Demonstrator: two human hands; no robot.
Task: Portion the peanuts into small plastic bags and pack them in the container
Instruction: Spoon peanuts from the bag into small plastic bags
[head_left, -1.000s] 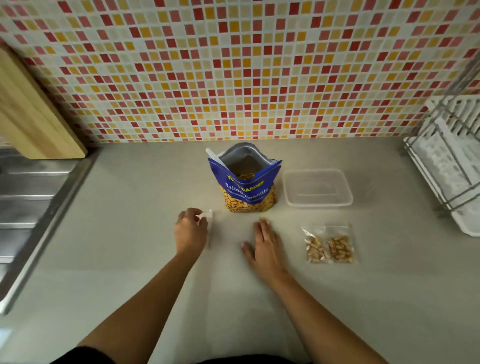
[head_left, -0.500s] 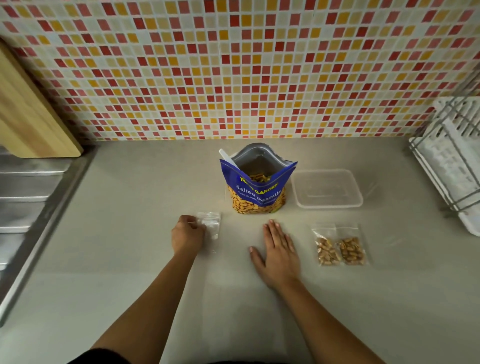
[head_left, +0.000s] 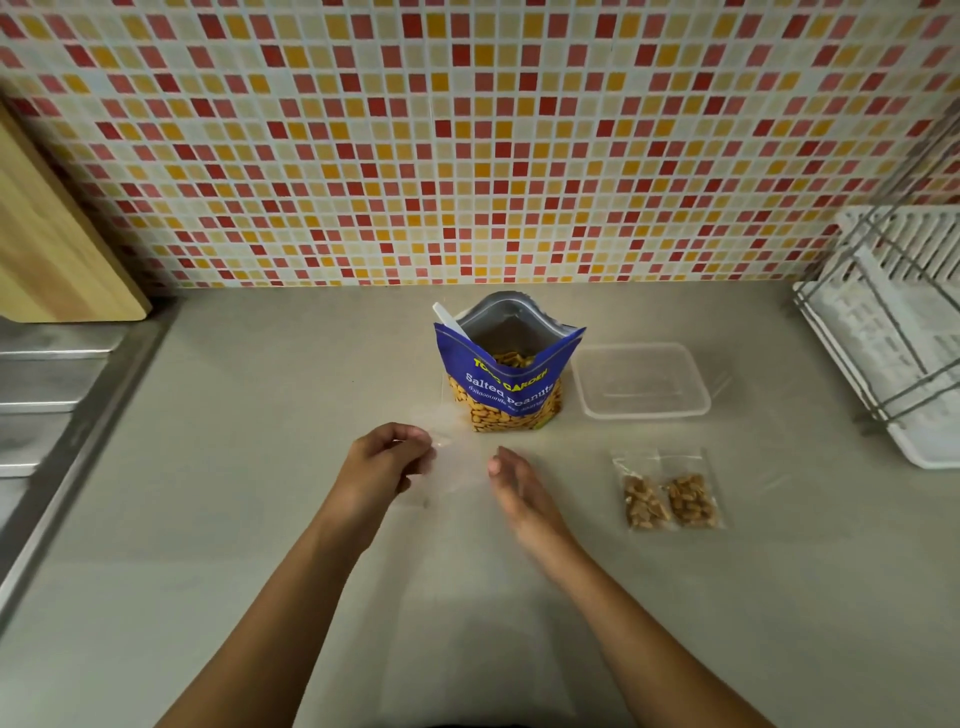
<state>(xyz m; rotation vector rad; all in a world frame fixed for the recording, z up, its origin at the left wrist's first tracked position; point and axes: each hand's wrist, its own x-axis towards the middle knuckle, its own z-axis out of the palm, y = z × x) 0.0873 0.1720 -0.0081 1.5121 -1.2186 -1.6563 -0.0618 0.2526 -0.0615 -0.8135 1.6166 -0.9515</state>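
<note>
A blue bag of salted peanuts (head_left: 506, 387) stands open on the counter, a white spoon handle (head_left: 449, 319) sticking out of it. Right of it sits a clear plastic container (head_left: 641, 382). Two small filled bags of peanuts (head_left: 667, 499) lie side by side in front of the container. My left hand (head_left: 387, 462) pinches an empty small clear bag (head_left: 457, 467), blurred, lifted just off the counter in front of the peanut bag. My right hand (head_left: 514, 486) hovers beside that small bag with relaxed fingers, holding nothing.
A steel sink and drainboard (head_left: 47, 395) run along the left, with a wooden cutting board (head_left: 57, 249) leaning on the tiled wall. A white dish rack (head_left: 893, 332) stands at the right edge. Bare counter lies in front of my arms.
My left hand has picked the empty small bag up off the counter and moved it right. My right hand has lifted off the counter and turned toward the bag.
</note>
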